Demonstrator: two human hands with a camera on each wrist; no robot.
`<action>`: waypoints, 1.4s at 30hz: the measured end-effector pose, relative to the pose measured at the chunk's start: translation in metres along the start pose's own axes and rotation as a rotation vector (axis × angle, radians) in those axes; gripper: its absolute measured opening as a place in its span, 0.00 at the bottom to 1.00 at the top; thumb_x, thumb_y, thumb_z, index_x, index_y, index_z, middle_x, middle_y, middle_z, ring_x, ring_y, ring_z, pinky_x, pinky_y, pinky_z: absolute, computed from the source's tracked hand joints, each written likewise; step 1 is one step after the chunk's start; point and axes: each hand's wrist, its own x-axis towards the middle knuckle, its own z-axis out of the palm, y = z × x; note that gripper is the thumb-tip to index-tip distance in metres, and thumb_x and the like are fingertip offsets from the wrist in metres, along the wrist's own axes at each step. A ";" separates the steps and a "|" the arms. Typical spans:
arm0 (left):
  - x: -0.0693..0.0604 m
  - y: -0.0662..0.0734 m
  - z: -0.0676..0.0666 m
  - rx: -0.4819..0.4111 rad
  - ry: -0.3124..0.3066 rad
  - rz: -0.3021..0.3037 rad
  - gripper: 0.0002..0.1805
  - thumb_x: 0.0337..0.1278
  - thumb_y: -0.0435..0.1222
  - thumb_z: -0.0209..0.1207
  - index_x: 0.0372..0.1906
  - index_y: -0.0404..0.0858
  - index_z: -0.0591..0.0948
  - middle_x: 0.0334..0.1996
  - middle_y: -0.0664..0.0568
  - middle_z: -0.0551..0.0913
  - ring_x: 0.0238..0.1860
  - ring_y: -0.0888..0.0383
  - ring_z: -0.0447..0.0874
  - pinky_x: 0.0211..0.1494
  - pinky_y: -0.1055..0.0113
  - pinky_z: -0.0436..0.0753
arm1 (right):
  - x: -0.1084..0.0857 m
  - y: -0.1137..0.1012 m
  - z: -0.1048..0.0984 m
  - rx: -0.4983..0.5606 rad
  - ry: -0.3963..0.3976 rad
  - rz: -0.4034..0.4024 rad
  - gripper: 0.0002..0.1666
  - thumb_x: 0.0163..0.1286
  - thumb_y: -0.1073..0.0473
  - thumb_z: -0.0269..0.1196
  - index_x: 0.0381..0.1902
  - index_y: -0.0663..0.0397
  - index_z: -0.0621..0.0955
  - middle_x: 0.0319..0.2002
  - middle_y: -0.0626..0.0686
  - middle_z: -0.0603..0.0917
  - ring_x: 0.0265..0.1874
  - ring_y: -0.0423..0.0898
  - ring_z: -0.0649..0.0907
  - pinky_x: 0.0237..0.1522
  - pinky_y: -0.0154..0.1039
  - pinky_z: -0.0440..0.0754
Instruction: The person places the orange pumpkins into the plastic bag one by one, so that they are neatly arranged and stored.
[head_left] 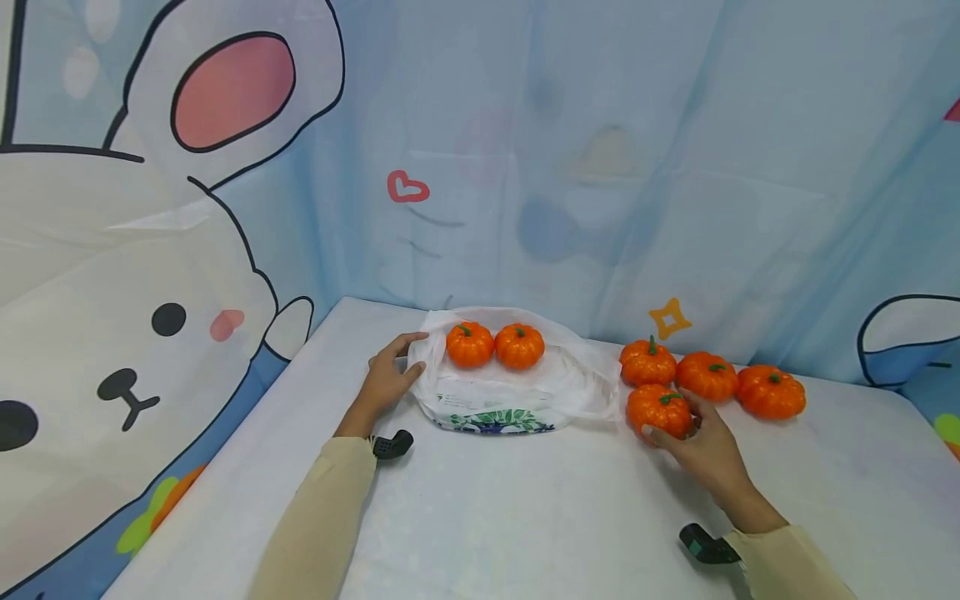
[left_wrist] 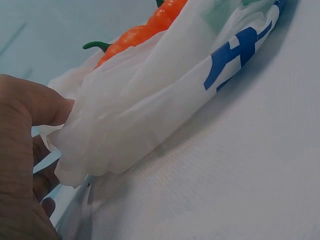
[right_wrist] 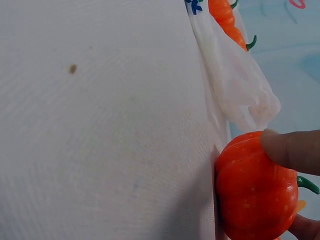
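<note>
A white plastic bag (head_left: 495, 396) with green and blue print lies on the table, its mouth spread. Two small orange pumpkins (head_left: 469, 345) with green stems sit side by side in it. My left hand (head_left: 386, 379) pinches the bag's left edge, thumb on the near side and fingers behind, as the left wrist view shows. To the right of the bag, my right hand (head_left: 705, 446) grips another orange pumpkin (right_wrist: 257, 190) between thumb and fingers. Whether that pumpkin touches the table cannot be told. Just behind it stand three more pumpkins (head_left: 771, 392).
A white cloth covers the table (head_left: 525, 517). Behind it hangs a light blue curtain (head_left: 600, 167) with cartoon prints, close to the bag and the rear pumpkins. Black devices (head_left: 392, 445) are worn at both wrists, over beige sleeves.
</note>
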 end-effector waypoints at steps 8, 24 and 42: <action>0.000 0.000 0.000 -0.011 -0.005 -0.009 0.26 0.62 0.36 0.61 0.65 0.53 0.75 0.62 0.45 0.79 0.65 0.46 0.73 0.74 0.43 0.49 | 0.001 0.001 -0.001 0.002 0.004 0.004 0.61 0.64 0.43 0.67 0.76 0.70 0.46 0.72 0.76 0.54 0.69 0.72 0.59 0.67 0.67 0.60; -0.001 0.001 0.000 0.002 -0.010 -0.012 0.26 0.63 0.36 0.60 0.66 0.52 0.74 0.61 0.44 0.79 0.65 0.46 0.73 0.73 0.41 0.49 | -0.006 -0.003 -0.003 0.031 0.131 -0.065 0.56 0.65 0.47 0.66 0.76 0.70 0.49 0.69 0.76 0.59 0.62 0.71 0.67 0.61 0.66 0.71; -0.001 0.002 -0.002 -0.004 -0.009 0.009 0.26 0.62 0.36 0.61 0.65 0.52 0.75 0.59 0.44 0.80 0.64 0.46 0.74 0.74 0.41 0.49 | 0.000 -0.054 -0.004 0.131 0.176 -0.218 0.53 0.65 0.50 0.68 0.77 0.61 0.52 0.71 0.70 0.62 0.64 0.68 0.70 0.59 0.60 0.74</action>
